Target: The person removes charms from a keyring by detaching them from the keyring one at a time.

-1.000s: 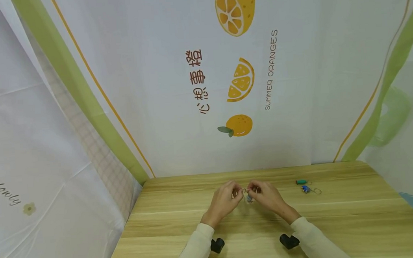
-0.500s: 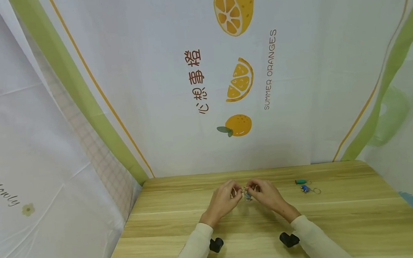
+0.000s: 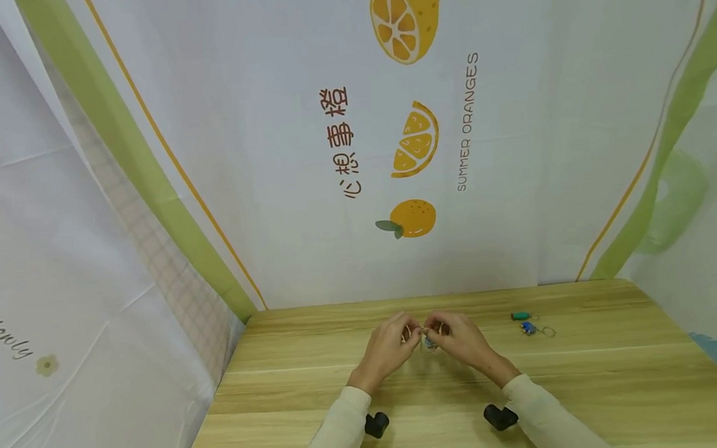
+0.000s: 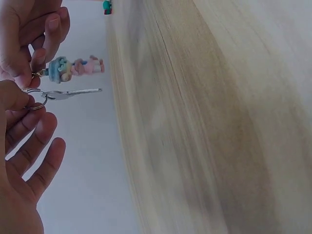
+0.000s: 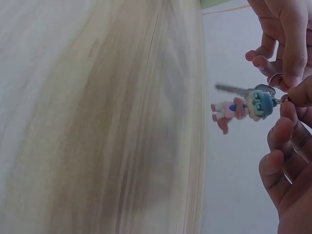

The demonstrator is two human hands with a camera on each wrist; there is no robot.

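Note:
My left hand (image 3: 390,345) pinches a metal key ring (image 4: 46,101) between thumb and forefinger. A silver key (image 4: 73,93) hangs from that ring. Close beside it, my right hand (image 3: 462,339) pinches the metal fitting at the top of a small figurine keychain (image 5: 236,107). The figurine has a blue hat, a pink body and a blue spot on its front. In both wrist views the fingertips of the two hands nearly meet, and fingers cover part of the ring and the fitting. Whether ring and fitting are linked, I cannot tell.
On the wooden table (image 3: 319,384), to the right of the hands, lie a green keychain (image 3: 520,316) and a blue keychain (image 3: 528,328) with a metal ring. Two black objects (image 3: 377,425) show beside the forearms. A white curtain (image 3: 299,255) printed with oranges hangs behind.
The hands stay almost in place, with small finger movements at the ring. The figurine has swung and turned slightly beneath the right fingers.

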